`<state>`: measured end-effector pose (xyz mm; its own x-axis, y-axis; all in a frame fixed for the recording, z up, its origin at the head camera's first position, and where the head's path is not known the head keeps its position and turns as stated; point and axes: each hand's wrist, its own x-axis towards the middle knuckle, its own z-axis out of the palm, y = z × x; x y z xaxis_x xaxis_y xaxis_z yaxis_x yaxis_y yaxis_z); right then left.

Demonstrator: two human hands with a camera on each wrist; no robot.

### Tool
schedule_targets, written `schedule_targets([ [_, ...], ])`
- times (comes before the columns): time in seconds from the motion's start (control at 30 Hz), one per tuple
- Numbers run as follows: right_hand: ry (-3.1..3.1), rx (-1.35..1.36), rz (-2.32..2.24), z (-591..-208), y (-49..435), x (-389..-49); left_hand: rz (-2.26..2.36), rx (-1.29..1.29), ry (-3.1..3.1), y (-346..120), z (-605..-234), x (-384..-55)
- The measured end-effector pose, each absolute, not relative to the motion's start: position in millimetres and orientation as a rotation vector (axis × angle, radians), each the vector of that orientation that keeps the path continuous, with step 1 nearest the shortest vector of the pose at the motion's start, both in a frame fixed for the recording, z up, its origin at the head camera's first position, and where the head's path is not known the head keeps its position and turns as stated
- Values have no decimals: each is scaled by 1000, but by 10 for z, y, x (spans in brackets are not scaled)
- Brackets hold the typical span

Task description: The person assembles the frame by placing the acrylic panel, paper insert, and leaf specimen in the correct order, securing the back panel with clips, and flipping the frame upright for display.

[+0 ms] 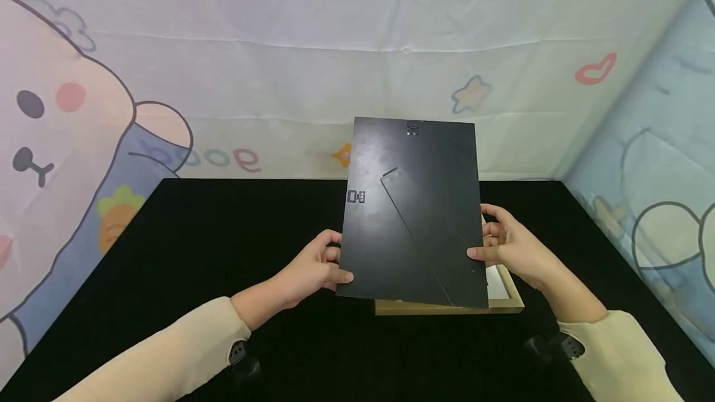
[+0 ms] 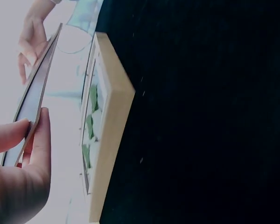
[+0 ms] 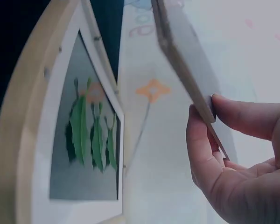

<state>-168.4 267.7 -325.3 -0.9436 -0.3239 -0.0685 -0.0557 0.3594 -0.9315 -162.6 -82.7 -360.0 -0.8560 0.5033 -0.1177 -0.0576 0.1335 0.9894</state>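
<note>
Both hands hold up a black picture frame backing board (image 1: 413,216) with a folded stand flap and two small metal hangers. My left hand (image 1: 315,265) pinches its lower left edge, thumb on the near face. At the right edge, my right hand (image 1: 511,244) grips it between thumb and fingers. Below and behind the board, a light wooden picture frame (image 1: 505,303) lies on the table, mostly hidden from the head view. Inside it, the right wrist view shows a white mat (image 3: 39,186) and several green leaves (image 3: 79,126) on a grey-looking pane.
The frame lies on a black-covered table (image 1: 251,222). A printed cloth (image 1: 313,79) with hearts, stars and a cartoon animal hangs behind it. Another printed cloth (image 1: 659,160) hangs along the right side. Small metal tabs (image 3: 97,38) stick out along the frame's inner edge.
</note>
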Motion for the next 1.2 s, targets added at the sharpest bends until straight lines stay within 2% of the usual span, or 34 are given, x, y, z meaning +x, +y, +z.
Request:
schedule_targets([
  [0.4, 2550, -279, -1408, -3212, 2893, -1976, 1721, 453, 2124, -539, -3590, -1903],
  [0.77, 2562, -260, -1332, -3449, 3110, -2158, 1764, 444, 2167, -308, -3815, -2004],
  [1.2, 2581, -221, -1340, -3697, 3126, -2240, 1799, 406, 2209, -247, -4004, -2027],
])
